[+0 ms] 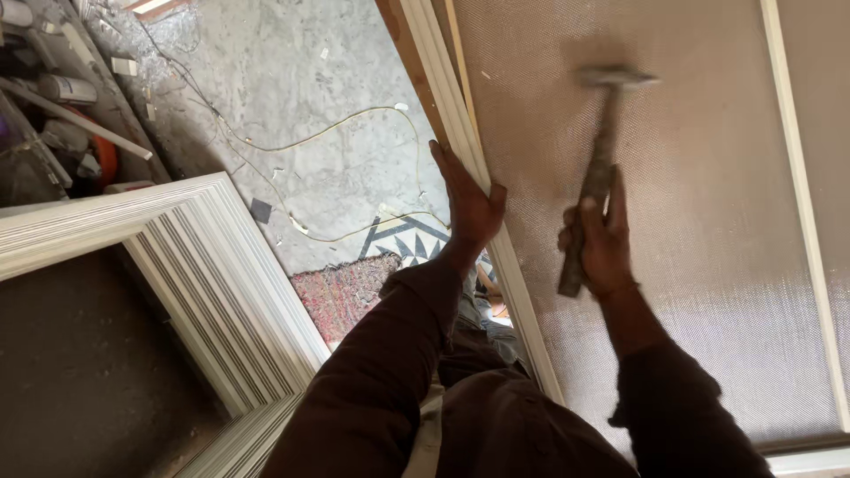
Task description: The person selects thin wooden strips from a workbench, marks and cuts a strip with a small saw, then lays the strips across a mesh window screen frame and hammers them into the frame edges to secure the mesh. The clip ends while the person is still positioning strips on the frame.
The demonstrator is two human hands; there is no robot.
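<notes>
The right hand [600,243] is gripping a hammer [602,159], its blurred head raised above the fingers over the mesh panel [691,221]. The left hand [469,208] is clasping the white frame strip [460,115], fingers wrapped on its edge; fastening looks unfinished.

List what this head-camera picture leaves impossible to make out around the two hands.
- Hammer: head blurred; shape unclear.
- Right hand: grip area of the handle covered by fingers.
- Left hand: palm hidden against white frame strip.
- Mesh panel: cut off by picture edges.
</notes>
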